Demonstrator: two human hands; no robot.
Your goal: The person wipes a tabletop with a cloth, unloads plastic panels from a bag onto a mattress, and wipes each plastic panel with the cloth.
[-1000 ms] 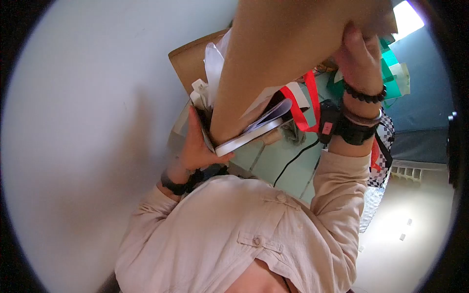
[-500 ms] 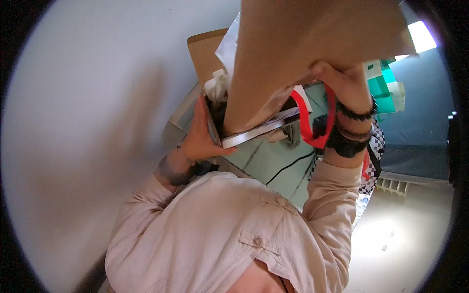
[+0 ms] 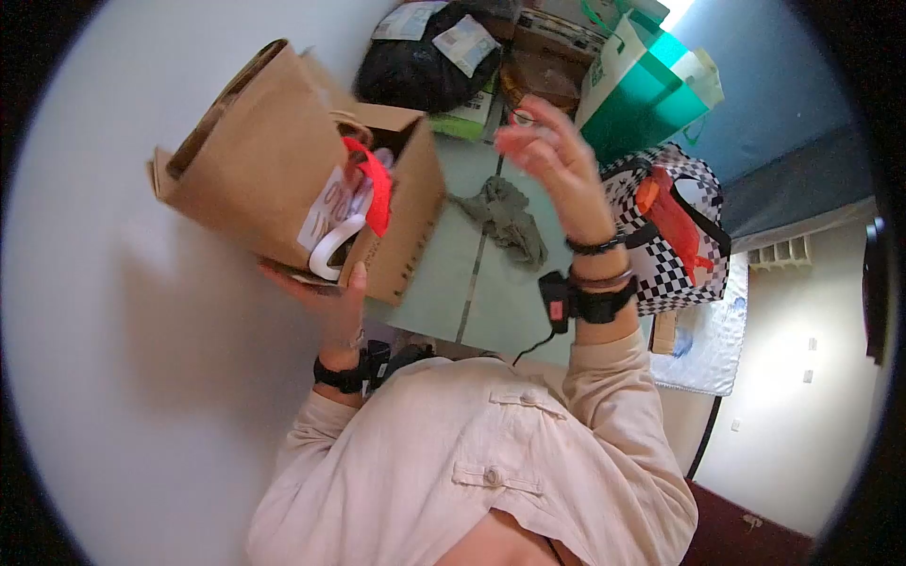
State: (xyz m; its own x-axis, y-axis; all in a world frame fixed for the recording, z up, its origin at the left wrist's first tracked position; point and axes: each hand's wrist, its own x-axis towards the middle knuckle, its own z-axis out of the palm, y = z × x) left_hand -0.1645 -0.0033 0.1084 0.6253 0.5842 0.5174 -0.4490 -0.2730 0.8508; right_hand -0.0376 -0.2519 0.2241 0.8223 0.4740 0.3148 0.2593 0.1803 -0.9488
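Note:
My left hand (image 3: 326,297) grips the near lower end of an open cardboard box (image 3: 408,212), with the thumb against its side. A brown kraft paper bag (image 3: 250,156) leans over the box's left part. Whether the bag's base is inside the box is hidden. At the box's mouth, a red ribbon (image 3: 376,193) and a white curved piece (image 3: 332,247) stick out beside a white printed label. My right hand (image 3: 557,165) is raised over the table to the right of the box, its fingers loosely bent and apart, holding nothing visible.
A grey crumpled cloth (image 3: 510,222) lies on the glass-topped table (image 3: 451,283). Behind are a black plastic bundle (image 3: 415,71) and cardboard boxes (image 3: 547,71). To the right stand a green-and-white bag (image 3: 646,90) and a checkered bag (image 3: 665,283). A wall (image 3: 170,330) borders the left.
The paper bag has moved left and lower, and my right hand has let go of it. My left hand still holds the box. The view now shows more of the table.

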